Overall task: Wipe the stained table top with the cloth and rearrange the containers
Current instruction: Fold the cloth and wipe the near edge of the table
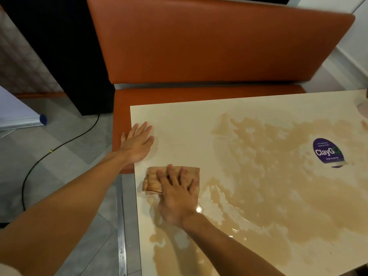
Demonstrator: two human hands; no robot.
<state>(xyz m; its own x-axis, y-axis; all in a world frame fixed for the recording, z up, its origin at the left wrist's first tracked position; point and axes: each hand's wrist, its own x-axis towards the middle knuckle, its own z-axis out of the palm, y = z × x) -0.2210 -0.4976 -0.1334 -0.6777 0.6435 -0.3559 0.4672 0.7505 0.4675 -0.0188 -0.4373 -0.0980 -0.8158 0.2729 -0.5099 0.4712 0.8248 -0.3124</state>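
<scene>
The right hand lies flat on a folded brown cloth, its fingers straight and spread, pressing the cloth down onto the cream bench near the bench's left edge. The cloth is soaked tan and sits at the left margin of a wide, glossy tan spill that covers much of the bench to the right and runs down toward the near edge; light glints off the wet film just beside the right wrist. The left hand rests palm down on the bench's left edge, just beyond the cloth and apart from it, its fingers straight and slightly fanned, holding nothing; the thumb side hangs over the edge above the orange seat. The part of the bench around the left hand and toward the far left corner looks dry and pale. On the right side of the bench, inside the spill, is a round purple sticker reading "ClayGo", its lower edge partly smeared by the liquid. At the far right edge of the frame a pale rounded thing is only partly in view and cannot be identified. Behind the bench stands the orange padded backrest of the booth seat. On the grey floor to the left runs a black cable, and a dark cabinet stands beside the backrest.
</scene>
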